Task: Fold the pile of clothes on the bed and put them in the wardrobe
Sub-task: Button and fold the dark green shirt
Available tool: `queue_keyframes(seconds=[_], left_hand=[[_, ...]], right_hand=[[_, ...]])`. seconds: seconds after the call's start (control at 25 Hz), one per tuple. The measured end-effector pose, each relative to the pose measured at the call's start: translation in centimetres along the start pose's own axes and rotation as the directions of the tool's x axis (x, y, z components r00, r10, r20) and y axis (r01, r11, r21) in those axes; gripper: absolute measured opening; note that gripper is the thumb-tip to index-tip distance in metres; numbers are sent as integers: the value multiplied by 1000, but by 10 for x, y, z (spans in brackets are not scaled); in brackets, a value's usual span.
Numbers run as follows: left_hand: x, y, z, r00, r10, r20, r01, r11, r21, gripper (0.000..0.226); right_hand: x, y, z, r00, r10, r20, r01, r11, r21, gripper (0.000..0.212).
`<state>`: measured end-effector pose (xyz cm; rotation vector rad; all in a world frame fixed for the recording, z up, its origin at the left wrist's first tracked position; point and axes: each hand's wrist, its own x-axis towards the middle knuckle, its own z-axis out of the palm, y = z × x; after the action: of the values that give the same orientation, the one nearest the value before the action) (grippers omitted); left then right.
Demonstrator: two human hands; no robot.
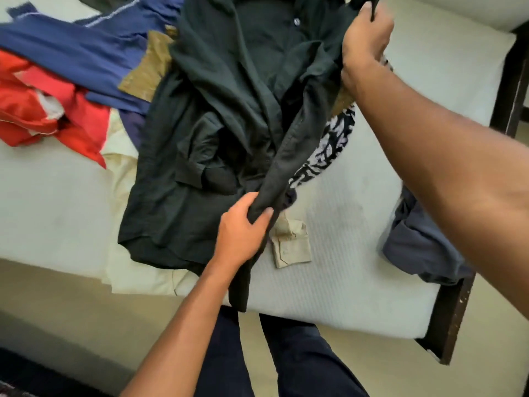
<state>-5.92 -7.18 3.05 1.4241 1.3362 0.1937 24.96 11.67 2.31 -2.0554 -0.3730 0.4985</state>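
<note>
Left grip [243,230] low on dark shirt [223,81], right grip [366,38] at its top

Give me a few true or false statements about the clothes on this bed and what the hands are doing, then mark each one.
1. The left hand and the right hand both grip the dark shirt. True.
2. The red garment lies on the right side of the bed. False: it lies on the left side.
3. The dark shirt is already folded into a neat square. False: it is unfolded and crumpled, with its top held up.
4. A grey-blue garment lies at the bed's right edge. True.
5. A black-and-white patterned cloth shows beside the dark shirt. True.
</note>
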Motion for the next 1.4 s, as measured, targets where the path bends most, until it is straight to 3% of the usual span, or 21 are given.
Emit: queue_keyframes(seconds=[0.16, 0.24, 0.32, 0.44, 0.56, 0.6, 0.68, 0.76, 0.8, 0.88, 0.96, 1.04, 1.12, 1.2, 1.4], left_hand=[[6, -26, -102, 994, -103, -35, 95, 979, -183, 14], [15, -48, -137, 982, -152, -116, 125, 969, -214, 23], [25, -70, -159, 972, -183, -146, 147, 963, -228, 23], [41, -106, -183, 966, -218, -139, 203, 973, -111, 18], [55, -142, -201, 967, -211, -145, 225, 970, 89, 18], [58, -152, -204, 971, -198, -135, 216, 966, 139, 20], [61, -168, -212, 974, -190, -123, 211, 958, 195, 26], [56, -179, -217, 948, -278, -153, 299, 945, 135, 28], [54, -186, -217, 930, -334, -152, 348, 934, 78, 29], [44, -196, -213, 930, -348, -120, 357, 932, 63, 41], [40, -199, -211, 932, -347, -104, 356, 931, 76, 62], [40, -197, -208, 923, -384, -41, 385, 922, 36, 69], [42, -190, -204, 897, -438, 64, 433, 898, 76, 68], [46, -189, -201, 887, -457, 61, 445, 883, 148, 59], [46, -182, -210, 830, -539, 144, 551, 832, -64, 34]], right_hand=[[-42, -69, 84, 981, -163, 108, 165, 986, -10, 37], [-67, -91, 130, 942, -259, 215, 264, 964, 4, 26], [-85, -103, 172, 901, -290, 323, 304, 952, 8, 29], [-99, -99, 229, 849, -203, 488, 303, 943, -135, 45], [-104, -71, 255, 803, 1, 596, 177, 955, -240, 66], [-104, -61, 253, 801, -2, 599, 185, 952, -244, 67], [-114, -47, 235, 848, -178, 499, 312, 929, -200, 58], [-135, -23, 203, 896, -344, 280, 387, 915, -112, 41], [-157, -9, 182, 919, -347, 190, 366, 927, -79, 37], [-211, 33, 136, 967, -229, 109, 239, 966, -96, 44], [-272, 78, 98, 980, -90, 179, 123, 975, -184, 66], [-328, 112, 76, 958, 117, 260, -42, 960, -278, 84], [-361, 129, 69, 944, 225, 242, -127, 923, -364, 89], [-373, 130, 71, 957, 223, 183, -128, 897, -424, 90], [-387, 131, 64, 919, 379, 109, -326, 886, -330, 96]])
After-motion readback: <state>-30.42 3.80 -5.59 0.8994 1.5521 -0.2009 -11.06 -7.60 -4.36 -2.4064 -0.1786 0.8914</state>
